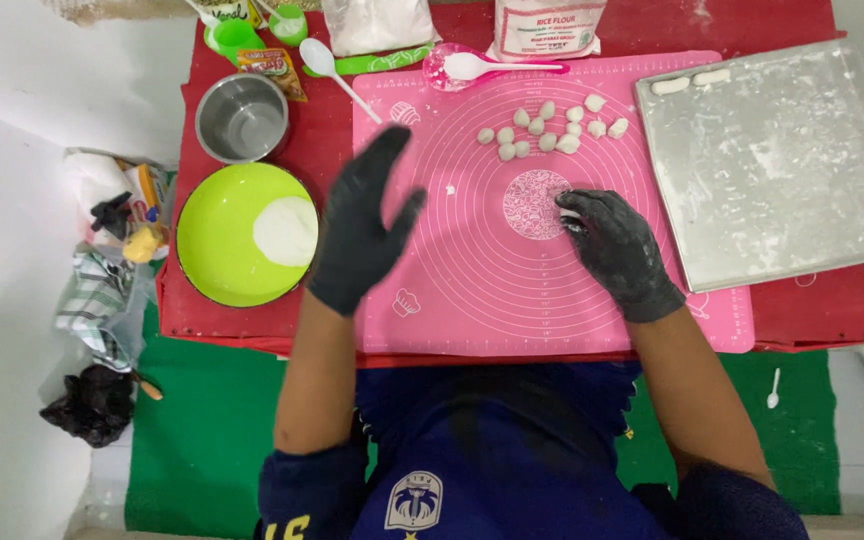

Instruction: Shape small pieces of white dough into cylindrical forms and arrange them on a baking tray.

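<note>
black gloves are worn on both hands. the left hand (pixel 360 232) is raised flat above the pink silicone mat (pixel 472 290), fingers spread, nothing held. the right hand (pixel 615 247) is pressed down on the mat, and a small white dough piece (pixel 570 215) is pinched at its fingertips, beside the mat's patterned centre disc (pixel 535 203). beyond the right hand a cluster of dough balls (pixel 550 128) is seen; to its right lies a floured metal tray (pixel 782 170). left of the left hand sits a green bowl (pixel 214 240) with dough inside.
</note>
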